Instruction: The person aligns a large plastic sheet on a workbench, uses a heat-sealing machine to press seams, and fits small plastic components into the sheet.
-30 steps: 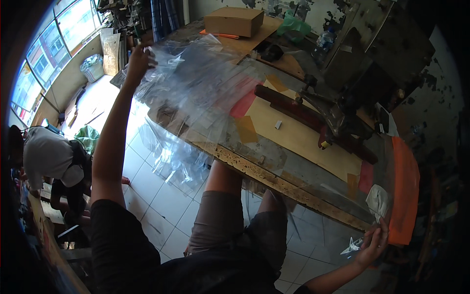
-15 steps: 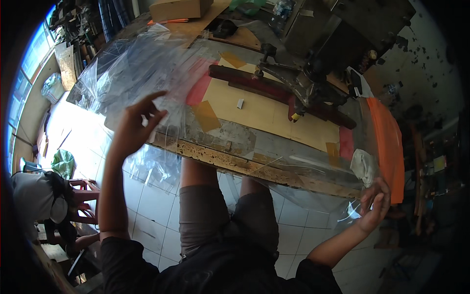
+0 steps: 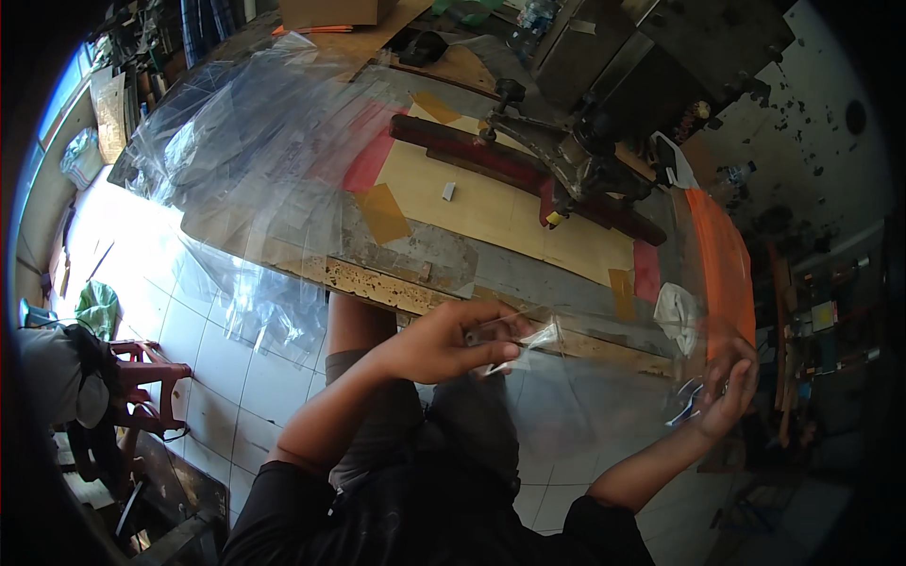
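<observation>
A clear plastic sheet (image 3: 590,401) stretches between my two hands at the front edge of the worktable. My left hand (image 3: 444,344) pinches one crumpled, shiny end of it between thumb and fingers, in front of the wooden table edge (image 3: 368,286). At the right, my right hand (image 3: 729,389) is closed on the sheet's other end, below a stack of orange plastic (image 3: 722,269). A crumpled white cloth (image 3: 677,316) lies beside that stack. Farther back, a yellow board (image 3: 514,222) is taped down beneath a machine's dark red bar (image 3: 528,174).
A loose pile of clear plastic sheets (image 3: 255,141) covers the table's left and hangs over its edge. A small pale block (image 3: 448,191) lies on the board. Dark metal boxes (image 3: 628,66) stand behind. A red plastic stool (image 3: 156,373) is on the tiled floor at left.
My left hand has moved right and down from above the plastic pile and now grips the clear sheet. My right hand stays near the orange stack. The view has shifted slightly.
</observation>
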Demonstrator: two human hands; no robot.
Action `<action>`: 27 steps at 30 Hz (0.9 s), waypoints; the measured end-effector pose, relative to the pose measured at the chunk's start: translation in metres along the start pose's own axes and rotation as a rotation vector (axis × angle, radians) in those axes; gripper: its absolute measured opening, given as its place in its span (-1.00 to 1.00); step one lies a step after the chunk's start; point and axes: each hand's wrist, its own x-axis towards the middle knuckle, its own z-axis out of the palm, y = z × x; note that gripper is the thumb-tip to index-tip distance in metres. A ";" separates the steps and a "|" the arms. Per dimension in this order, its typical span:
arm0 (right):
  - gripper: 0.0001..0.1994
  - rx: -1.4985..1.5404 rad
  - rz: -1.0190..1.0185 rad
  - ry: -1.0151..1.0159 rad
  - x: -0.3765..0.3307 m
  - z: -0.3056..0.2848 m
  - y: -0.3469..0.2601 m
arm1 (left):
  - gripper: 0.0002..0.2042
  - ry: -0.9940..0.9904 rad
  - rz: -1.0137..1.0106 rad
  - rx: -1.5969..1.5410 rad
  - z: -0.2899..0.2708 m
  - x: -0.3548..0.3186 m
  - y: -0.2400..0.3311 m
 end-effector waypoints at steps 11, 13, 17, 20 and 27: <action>-0.56 -0.089 0.267 -0.146 0.003 0.013 0.036 | -0.71 0.043 0.096 -0.044 -0.013 -0.020 0.002; -0.56 -0.046 0.281 -0.122 0.002 0.014 0.038 | -0.74 0.044 0.063 -0.013 -0.009 -0.022 0.005; -0.51 -0.284 0.242 -0.294 0.007 -0.020 0.047 | -0.79 0.049 0.158 0.090 0.012 -0.031 0.020; -0.46 -0.937 0.405 -0.421 0.000 -0.007 0.027 | -0.85 0.166 0.239 0.511 0.034 -0.035 0.034; -0.17 -0.589 -0.349 -0.440 -0.046 0.084 -0.008 | -0.85 0.297 0.215 0.187 0.032 -0.021 -0.001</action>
